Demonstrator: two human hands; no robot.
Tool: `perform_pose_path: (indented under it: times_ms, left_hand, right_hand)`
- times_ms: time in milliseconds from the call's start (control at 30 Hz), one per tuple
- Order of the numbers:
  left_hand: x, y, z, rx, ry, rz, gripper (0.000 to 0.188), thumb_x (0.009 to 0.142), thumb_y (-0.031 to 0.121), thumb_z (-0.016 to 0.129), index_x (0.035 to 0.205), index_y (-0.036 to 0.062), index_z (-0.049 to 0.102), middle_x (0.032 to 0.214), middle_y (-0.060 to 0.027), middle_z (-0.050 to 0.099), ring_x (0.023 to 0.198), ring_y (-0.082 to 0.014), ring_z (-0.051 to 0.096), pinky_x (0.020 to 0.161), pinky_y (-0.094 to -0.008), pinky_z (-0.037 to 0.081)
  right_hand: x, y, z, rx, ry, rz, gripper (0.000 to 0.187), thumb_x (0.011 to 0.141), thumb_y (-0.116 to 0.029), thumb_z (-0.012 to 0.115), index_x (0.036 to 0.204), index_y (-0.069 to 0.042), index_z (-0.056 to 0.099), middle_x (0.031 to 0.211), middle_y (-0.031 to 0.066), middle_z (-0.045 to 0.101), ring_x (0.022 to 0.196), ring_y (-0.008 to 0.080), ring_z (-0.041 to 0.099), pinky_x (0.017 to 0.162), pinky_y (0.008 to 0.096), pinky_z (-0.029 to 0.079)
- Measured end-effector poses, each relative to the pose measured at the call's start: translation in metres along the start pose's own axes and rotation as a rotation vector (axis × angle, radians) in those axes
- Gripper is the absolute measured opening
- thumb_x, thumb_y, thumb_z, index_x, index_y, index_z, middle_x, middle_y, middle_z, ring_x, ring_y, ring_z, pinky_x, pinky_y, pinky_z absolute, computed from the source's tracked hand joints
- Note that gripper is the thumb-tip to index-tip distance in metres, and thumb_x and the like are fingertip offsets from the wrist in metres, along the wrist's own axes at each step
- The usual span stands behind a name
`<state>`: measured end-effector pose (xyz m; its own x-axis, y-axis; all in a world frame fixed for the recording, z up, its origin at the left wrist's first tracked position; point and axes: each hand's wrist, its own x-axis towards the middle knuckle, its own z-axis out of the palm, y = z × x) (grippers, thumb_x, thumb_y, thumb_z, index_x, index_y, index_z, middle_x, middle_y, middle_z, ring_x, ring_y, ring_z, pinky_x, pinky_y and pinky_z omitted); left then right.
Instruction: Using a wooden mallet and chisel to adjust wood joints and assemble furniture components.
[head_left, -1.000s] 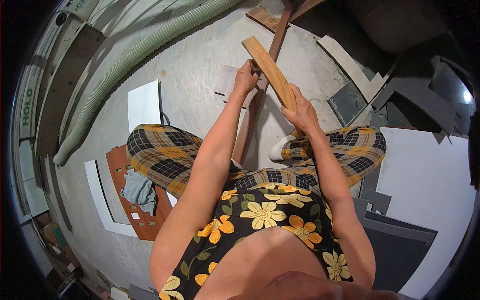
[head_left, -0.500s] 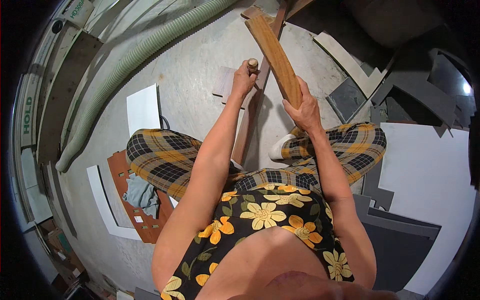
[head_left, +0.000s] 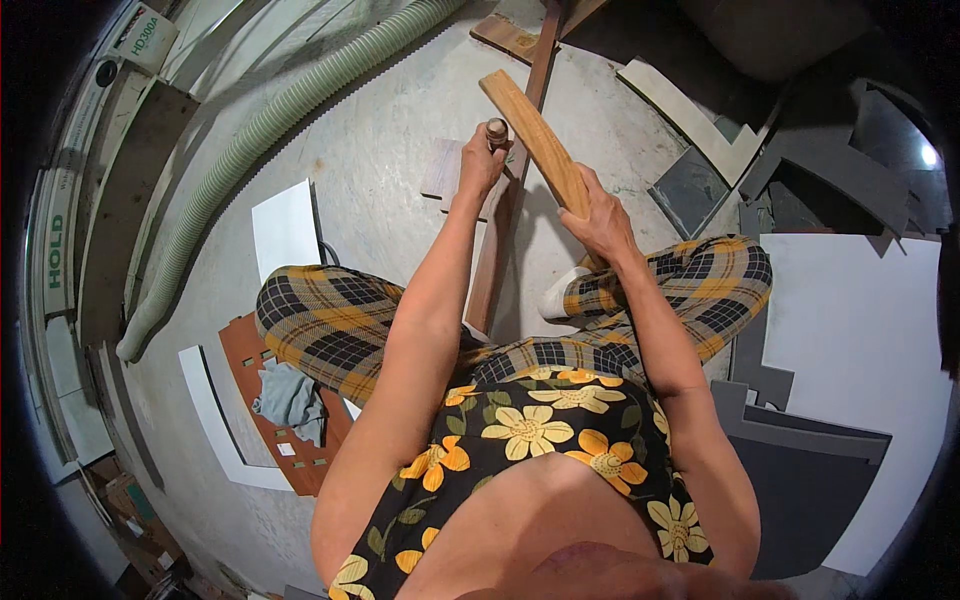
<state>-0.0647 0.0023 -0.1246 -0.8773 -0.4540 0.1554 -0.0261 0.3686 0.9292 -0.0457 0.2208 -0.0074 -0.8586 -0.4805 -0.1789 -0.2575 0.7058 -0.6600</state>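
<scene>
My left hand (head_left: 480, 168) is closed round the handle of a chisel (head_left: 497, 130), which stands roughly upright. Its butt end faces up, and the blade below is partly hidden by my fingers. Beneath it runs a long, narrow reddish-brown wooden beam (head_left: 493, 250), from between my legs to the far side; whether the blade touches it I cannot make out. My right hand (head_left: 604, 218) grips the near end of a thick yellow-brown wooden plank (head_left: 540, 135). The plank slants up and left, its far part just right of the chisel butt.
A small pale wood piece (head_left: 441, 168) lies left of the beam, with another board (head_left: 508, 38) at its far end. A ribbed hose (head_left: 265, 150) curves along the left. Grey rag (head_left: 290, 400) rests on a brown slotted panel (head_left: 245, 345). White sheet (head_left: 850, 330) and dark offcuts (head_left: 690, 195) lie right.
My right hand has brought the plank down, its far end moving nearer and slightly left, beside the chisel butt. My left hand still holds the chisel at nearly the same spot.
</scene>
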Motion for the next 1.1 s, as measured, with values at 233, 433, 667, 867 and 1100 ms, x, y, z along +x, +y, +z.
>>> perform_pose_path:
  times_ms: [233,433,667,867,1100]
  left_hand:
    - [0.004,-0.018,0.001,0.080,0.023,0.043,0.034,0.079,0.004,0.060,0.111,0.0021,0.053,0.096,-0.0198,0.068,0.093,-0.0338,0.067,0.082,-0.0400,0.052]
    - [0.006,-0.018,0.004,0.087,0.053,0.029,0.033,0.080,0.009,0.065,0.111,0.0029,0.054,0.094,-0.0202,0.068,0.090,-0.0342,0.067,0.078,-0.0411,0.052]
    - [0.003,-0.011,-0.002,0.075,0.089,0.021,0.031,0.077,0.001,0.063,0.107,0.0010,0.054,0.095,-0.0201,0.067,0.091,-0.0339,0.066,0.079,-0.0392,0.050]
    - [0.003,-0.007,-0.007,0.050,0.099,0.023,0.031,0.077,0.000,0.063,0.106,0.0011,0.054,0.095,-0.0192,0.068,0.090,-0.0311,0.067,0.077,-0.0382,0.050]
    - [0.003,-0.014,-0.002,0.042,0.091,-0.039,0.036,0.076,0.005,0.063,0.111,0.0031,0.055,0.094,-0.0177,0.068,0.091,-0.0320,0.067,0.080,-0.0383,0.050]
  right_hand:
    - [-0.001,-0.009,-0.001,0.101,0.253,-0.169,0.072,0.074,-0.020,0.068,0.138,-0.013,0.036,0.102,0.0260,0.064,0.095,0.0440,0.062,0.082,0.0471,0.050]
    - [-0.001,-0.008,0.001,0.211,0.330,-0.261,0.072,0.076,-0.019,0.068,0.139,-0.013,0.034,0.108,0.0246,0.062,0.096,0.0431,0.062,0.083,0.0466,0.050]
    - [0.005,-0.005,0.012,0.068,0.195,-0.169,0.070,0.075,-0.023,0.068,0.138,-0.015,0.038,0.106,0.0237,0.064,0.098,0.0419,0.062,0.083,0.0454,0.050]
    - [0.008,0.001,0.012,0.003,0.054,-0.033,0.071,0.073,-0.025,0.068,0.138,-0.017,0.039,0.104,0.0233,0.064,0.097,0.0427,0.062,0.083,0.0449,0.049]
    - [0.004,-0.009,0.006,0.092,0.210,-0.108,0.074,0.073,-0.023,0.071,0.138,-0.014,0.038,0.103,0.0253,0.064,0.097,0.0424,0.062,0.082,0.0448,0.050]
